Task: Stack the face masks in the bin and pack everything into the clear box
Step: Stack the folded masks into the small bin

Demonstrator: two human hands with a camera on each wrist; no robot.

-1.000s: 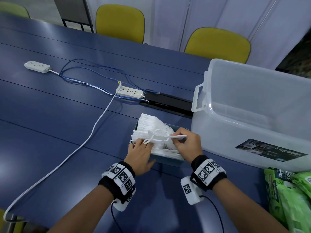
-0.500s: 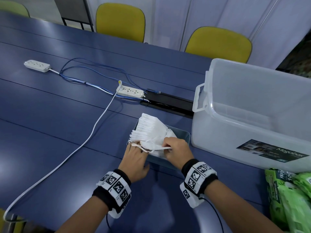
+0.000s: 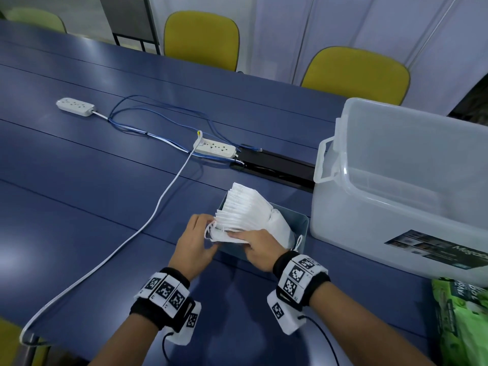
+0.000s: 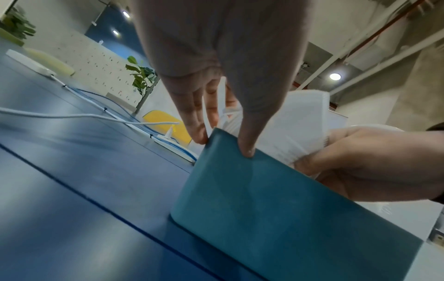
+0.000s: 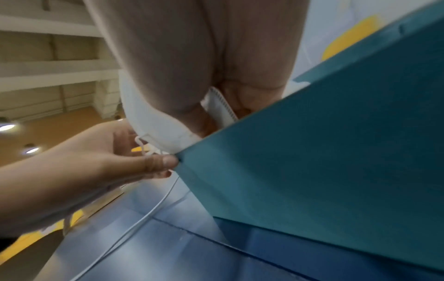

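Note:
A teal bin [image 3: 299, 228] sits on the blue table with a fanned row of white face masks [image 3: 245, 204] standing in it. My left hand [image 3: 204, 233] is at the bin's near left corner and pinches the nearest mask's ear loop [image 5: 143, 147]; its thumb lies on the bin's rim [image 4: 230, 136]. My right hand [image 3: 245, 240] grips that nearest mask [image 5: 153, 121] at the bin's near wall [image 5: 324, 161], thumb on one side, fingers on the other. The clear box [image 3: 396, 196] stands open just right of the bin, nothing visible inside.
Green packs [image 3: 462, 328] lie at the near right, below the clear box. Two white power strips [image 3: 214, 149] [image 3: 75, 107], blue cables and a white cord [image 3: 148, 225] cross the table on the left. A black cable tray [image 3: 274, 167] lies behind the bin. Yellow chairs [image 3: 353, 75] line the far edge.
My right hand has let the stretched ear loop go slack and moved onto the nearest mask. The left hand has slid to the bin's corner and gathered the loop there.

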